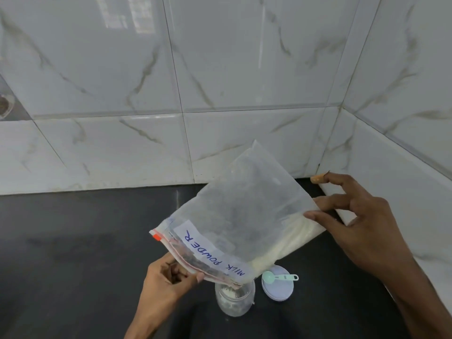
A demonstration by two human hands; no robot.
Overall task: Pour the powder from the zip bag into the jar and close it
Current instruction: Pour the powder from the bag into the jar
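The pouring step is on. The zip bag [234, 211] hangs tilted in the air, with its open mouth low, right above the glass jar [234, 302] on the dark tabletop [73, 241]. The left hand [168, 277] pinches the mouth edge by the zip strip. The right hand [354, 221] pinches the far bottom corner and holds it high. Most of the powder [288, 243] sits along the bag's low side. A little white shows inside the jar.

Next, I think the bag needs more tilt, so the powder slides into the small jar mouth without spilling. The lid [278, 291] lies just beside the jar, with a green spoon [276, 277] on it. The tiled wall [220, 81] stands close behind and on the right. The tabletop stretches wide to the left.
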